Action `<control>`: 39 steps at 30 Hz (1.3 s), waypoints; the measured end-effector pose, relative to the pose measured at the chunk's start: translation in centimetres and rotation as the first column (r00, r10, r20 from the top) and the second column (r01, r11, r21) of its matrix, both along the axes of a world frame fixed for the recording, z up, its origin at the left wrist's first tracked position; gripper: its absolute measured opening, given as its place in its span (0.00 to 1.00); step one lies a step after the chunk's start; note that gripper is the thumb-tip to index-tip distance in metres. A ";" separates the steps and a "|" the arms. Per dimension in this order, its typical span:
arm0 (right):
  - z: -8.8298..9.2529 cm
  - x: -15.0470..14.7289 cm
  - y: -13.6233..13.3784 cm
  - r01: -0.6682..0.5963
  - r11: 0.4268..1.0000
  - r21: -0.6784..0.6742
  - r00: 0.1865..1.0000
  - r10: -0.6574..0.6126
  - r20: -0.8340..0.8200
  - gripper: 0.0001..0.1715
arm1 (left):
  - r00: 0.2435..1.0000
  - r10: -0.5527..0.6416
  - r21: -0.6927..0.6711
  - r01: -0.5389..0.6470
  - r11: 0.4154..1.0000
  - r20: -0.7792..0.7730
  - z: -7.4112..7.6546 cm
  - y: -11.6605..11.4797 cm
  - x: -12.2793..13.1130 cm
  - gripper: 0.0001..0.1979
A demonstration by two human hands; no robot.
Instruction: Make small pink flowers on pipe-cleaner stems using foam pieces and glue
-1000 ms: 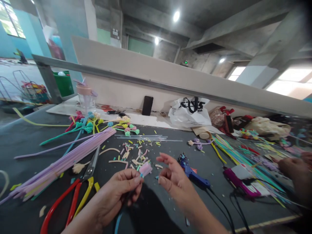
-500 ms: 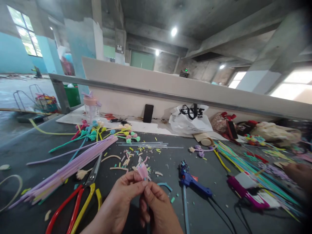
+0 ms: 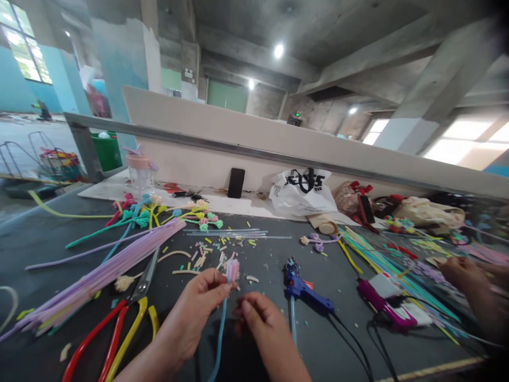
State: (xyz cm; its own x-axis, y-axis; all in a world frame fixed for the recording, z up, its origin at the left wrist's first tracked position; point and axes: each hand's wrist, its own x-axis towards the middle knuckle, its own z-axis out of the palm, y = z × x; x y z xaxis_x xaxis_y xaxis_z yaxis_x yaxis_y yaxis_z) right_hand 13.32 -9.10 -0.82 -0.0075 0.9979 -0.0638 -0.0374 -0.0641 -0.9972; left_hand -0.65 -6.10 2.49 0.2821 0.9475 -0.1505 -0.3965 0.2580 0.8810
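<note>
Pinching upright bud [image 3: 233,269] at its base, left hand [image 3: 198,307] was nearer; stem [image 3: 221,334] hung below bud; right hand [image 3: 263,322] sat lower right of bud, curled, hold unclear.

Dark worktop [image 3: 318,358], before me.
Lying on it, to my left: lilac stem bundle [image 3: 119,278], red-and-yellow-handled scissors [image 3: 142,287]; towards the middle: scattered clippings [image 3: 201,260], clear sticks [image 3: 226,232]; to my right: blue glue gun [image 3: 310,295], magenta-and-white device [image 3: 382,304].
</note>
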 end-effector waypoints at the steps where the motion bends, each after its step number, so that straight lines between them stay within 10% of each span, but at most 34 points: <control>1: 0.3 0.6 0.2 0.084 0.993 0.083 0.992 -0.091 0.090 0.17 | 1.000 -0.015 0.000 0.015 1.000 -0.017 0.1 0.1 0.0 0.06; 8: 1.0 1.9 1.7 0.015 0.839 0.544 0.881 -0.268 0.389 0.20 | 0.981 -0.136 -0.068 0.127 0.990 -0.137 -0.5 -0.3 0.7 0.09; 18: -0.1 1.6 2.0 -0.136 0.690 0.711 0.762 -0.387 0.520 0.19 | 0.968 -0.158 -0.083 0.144 0.986 -0.193 -1.8 -0.4 0.6 0.10; 39: 0.0 1.3 1.6 -0.162 0.677 0.718 0.683 -0.448 0.577 0.18 | 0.964 -0.128 -0.078 0.113 0.991 -0.231 -1.8 -0.9 0.6 0.09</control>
State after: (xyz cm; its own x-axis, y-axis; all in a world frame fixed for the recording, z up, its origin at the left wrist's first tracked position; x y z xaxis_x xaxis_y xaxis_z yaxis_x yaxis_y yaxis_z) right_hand 14.63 -7.55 -0.80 -0.1210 0.7165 0.6870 0.6952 0.5552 -0.4566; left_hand -0.07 -7.04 0.70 0.3428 0.8951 -0.2850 -0.1426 0.3494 0.9260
